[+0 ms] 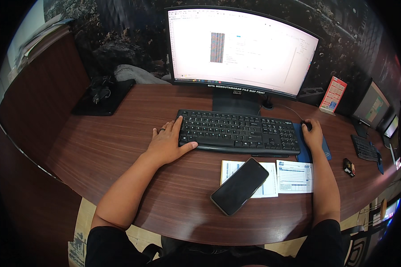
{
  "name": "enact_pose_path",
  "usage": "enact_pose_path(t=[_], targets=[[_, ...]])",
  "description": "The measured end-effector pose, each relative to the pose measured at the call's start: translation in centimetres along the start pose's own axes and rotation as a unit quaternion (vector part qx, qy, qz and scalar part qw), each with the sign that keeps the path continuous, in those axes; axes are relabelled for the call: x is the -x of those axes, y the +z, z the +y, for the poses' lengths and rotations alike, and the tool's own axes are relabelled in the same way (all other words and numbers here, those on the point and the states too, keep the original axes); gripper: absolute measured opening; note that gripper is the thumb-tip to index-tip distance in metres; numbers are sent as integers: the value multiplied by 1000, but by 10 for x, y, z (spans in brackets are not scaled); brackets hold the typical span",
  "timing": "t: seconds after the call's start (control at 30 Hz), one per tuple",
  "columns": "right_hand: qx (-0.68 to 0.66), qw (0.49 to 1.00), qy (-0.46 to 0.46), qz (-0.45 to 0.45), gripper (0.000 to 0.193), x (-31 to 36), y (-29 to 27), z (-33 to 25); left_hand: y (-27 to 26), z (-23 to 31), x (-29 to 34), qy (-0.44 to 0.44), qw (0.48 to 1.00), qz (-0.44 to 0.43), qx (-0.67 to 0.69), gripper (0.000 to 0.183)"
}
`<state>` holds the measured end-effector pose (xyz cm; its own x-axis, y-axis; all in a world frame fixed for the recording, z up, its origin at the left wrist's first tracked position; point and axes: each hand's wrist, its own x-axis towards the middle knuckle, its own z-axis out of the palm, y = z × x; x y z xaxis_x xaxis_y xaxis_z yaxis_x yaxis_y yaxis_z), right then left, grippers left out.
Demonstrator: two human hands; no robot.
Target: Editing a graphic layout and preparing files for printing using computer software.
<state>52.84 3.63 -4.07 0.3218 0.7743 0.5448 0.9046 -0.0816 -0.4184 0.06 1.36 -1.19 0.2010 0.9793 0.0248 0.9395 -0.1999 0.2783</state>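
My left hand (167, 141) rests at the left end of a black computer keyboard (238, 132). Its thumb lies along the front edge and its fingers are spread on the left side, a dark ring on one of them. Over on the right, my right hand (314, 133) is curled around a black computer mouse (306, 125), which it mostly covers. The mouse sits on a blue mouse pad (304, 155). Behind the keyboard stands a curved monitor (254, 53), lit with a white document page that has a dark table on it.
A black phone (240, 186) lies across printed paper forms (295, 177) before the keyboard. A small dark box (349, 167) and a second keyboard (365, 147) are to the right. A red-and-white desk calendar (333, 95) stands behind. A black stand base (103, 98) with cables occupies the back left.
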Motion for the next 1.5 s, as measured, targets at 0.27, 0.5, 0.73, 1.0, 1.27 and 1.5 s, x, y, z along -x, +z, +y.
enact_pose_path(t=[0.27,0.5,0.73,1.0,1.27,1.5], targets=[[4,1000,-6,-5,26,0,0,0,-1,1,1,0,1000,0,2,108],[34,999,31,-2,26,2,-2,-5,-1,1,1,-1,1000,-1,-4,108],[15,1000,16,2,27,0,0,0,-1,0,0,-1,1000,-6,-1,108],[16,1000,16,3,28,0,1,3,-2,2,1,-4,1000,-8,2,108],[6,1000,8,7,28,1,1,0,-1,1,1,-1,1000,-4,0,107],[20,1000,11,-12,29,-1,1,2,-1,1,1,2,1000,-1,2,107]])
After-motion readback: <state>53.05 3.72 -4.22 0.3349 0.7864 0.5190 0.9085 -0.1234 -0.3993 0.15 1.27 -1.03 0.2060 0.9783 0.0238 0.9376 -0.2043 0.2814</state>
